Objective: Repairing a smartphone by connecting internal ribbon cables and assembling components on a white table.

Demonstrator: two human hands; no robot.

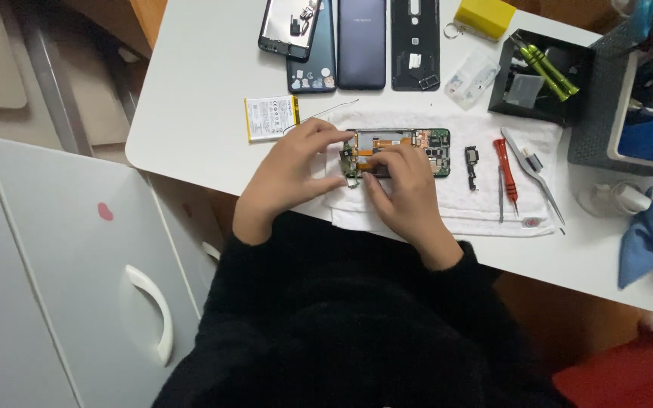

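Left hand pinched left end of opened phone; right hand pressed fingertips on its middle. Phone lay on towel between my hands. I judged it light, stiff, fragile; hold by frame edges. Screwdriver right of hands.

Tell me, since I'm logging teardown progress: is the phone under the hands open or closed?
Open. The phone on the white towel shows bare circuit boards, and both the left hand and right hand touch its insides.

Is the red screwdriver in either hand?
No. The red screwdriver lies on the white towel, right of both hands on the opened phone.
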